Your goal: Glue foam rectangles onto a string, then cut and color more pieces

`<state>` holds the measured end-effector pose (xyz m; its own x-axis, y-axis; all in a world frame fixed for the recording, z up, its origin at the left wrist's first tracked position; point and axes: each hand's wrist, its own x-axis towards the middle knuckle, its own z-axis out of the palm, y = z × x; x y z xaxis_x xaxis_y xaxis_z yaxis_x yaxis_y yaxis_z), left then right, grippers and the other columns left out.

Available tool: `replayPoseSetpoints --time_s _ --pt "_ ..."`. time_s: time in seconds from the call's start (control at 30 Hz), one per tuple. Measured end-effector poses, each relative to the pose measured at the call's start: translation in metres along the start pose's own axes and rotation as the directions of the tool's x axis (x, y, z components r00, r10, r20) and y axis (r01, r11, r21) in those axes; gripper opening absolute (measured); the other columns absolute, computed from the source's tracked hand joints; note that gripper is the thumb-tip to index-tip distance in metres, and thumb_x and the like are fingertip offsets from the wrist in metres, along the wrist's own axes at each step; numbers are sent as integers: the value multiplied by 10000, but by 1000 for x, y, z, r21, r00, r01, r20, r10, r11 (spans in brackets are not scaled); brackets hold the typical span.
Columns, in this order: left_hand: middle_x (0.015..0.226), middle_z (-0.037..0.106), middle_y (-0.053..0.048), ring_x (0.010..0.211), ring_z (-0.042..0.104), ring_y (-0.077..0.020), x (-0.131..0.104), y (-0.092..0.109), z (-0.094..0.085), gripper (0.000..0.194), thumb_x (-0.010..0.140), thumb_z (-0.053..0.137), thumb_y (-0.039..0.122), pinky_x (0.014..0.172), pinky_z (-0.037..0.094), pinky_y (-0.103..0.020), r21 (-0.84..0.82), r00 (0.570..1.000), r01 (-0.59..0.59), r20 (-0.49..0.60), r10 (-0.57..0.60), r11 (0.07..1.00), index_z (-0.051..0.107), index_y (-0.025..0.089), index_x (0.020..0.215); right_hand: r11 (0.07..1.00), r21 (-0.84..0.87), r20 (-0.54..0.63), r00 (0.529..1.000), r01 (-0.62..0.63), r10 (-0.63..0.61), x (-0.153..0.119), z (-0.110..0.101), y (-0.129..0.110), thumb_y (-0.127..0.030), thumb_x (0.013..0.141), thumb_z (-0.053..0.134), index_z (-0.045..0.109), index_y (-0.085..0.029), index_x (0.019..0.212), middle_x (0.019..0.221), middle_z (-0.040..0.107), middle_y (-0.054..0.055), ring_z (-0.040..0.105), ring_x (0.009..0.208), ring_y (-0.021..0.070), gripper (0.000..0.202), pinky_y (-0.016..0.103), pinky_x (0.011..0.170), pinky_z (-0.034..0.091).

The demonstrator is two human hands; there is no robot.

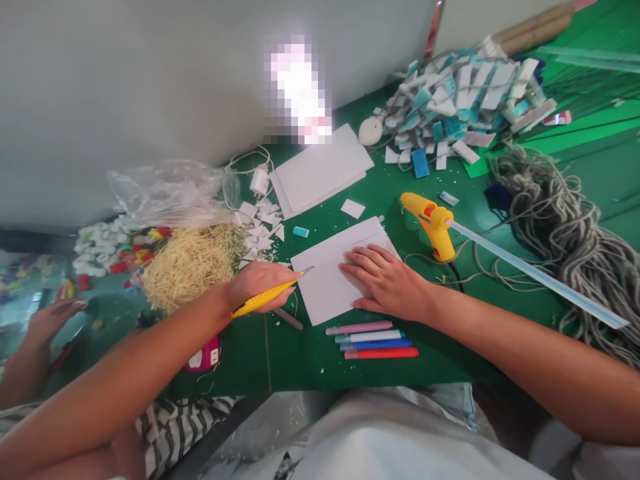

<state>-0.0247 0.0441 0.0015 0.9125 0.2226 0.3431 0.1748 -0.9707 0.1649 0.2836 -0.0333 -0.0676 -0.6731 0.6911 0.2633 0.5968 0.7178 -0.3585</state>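
Note:
My left hand (260, 283) is closed around a yellow utility knife (264, 298). Its thin blade points right and reaches over the left part of a white board (325, 293); whether the tip touches the surface I cannot tell. Spread flat on the right side of this board, my right hand (377, 277) presses on it with nothing in its grasp. A faint line runs along the board's upper right. Just below lie a pink marker (360, 327), a white and teal marker (373, 337), a blue marker (377, 345) and a red marker (383, 354).
A yellow glue gun (429, 223) with a long glue stick lies right, near grey yarn (560, 220). Cut pieces (450, 107) are heaped behind. More white boards (325, 170), scraps (260, 227) and straw-like shreds (193, 263) lie left. Another person's hand (50, 323) is far left.

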Motion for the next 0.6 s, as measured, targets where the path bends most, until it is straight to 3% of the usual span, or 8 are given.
replayPoseSetpoints --time_s 0.23,0.6 --pt "855 808 -53 718 782 -157 -19 7 -9 250 936 550 153 693 646 -215 -14 999 11 44 -10 1000 614 175 1177 999 -43 -35 999 32 -33 0 -1 -1 -555 964 633 595 -50 1429 1468 627 231 577 1366 360 688 537 1166 449" --pt "822 803 -44 670 771 -147 -23 14 -17 230 934 532 157 680 640 -205 14 999 1 49 -1 1000 627 171 1144 998 -57 -14 1000 20 -21 0 -1 -1 -542 977 611 585 -82 1449 1480 623 211 564 1382 355 659 544 1170 440"
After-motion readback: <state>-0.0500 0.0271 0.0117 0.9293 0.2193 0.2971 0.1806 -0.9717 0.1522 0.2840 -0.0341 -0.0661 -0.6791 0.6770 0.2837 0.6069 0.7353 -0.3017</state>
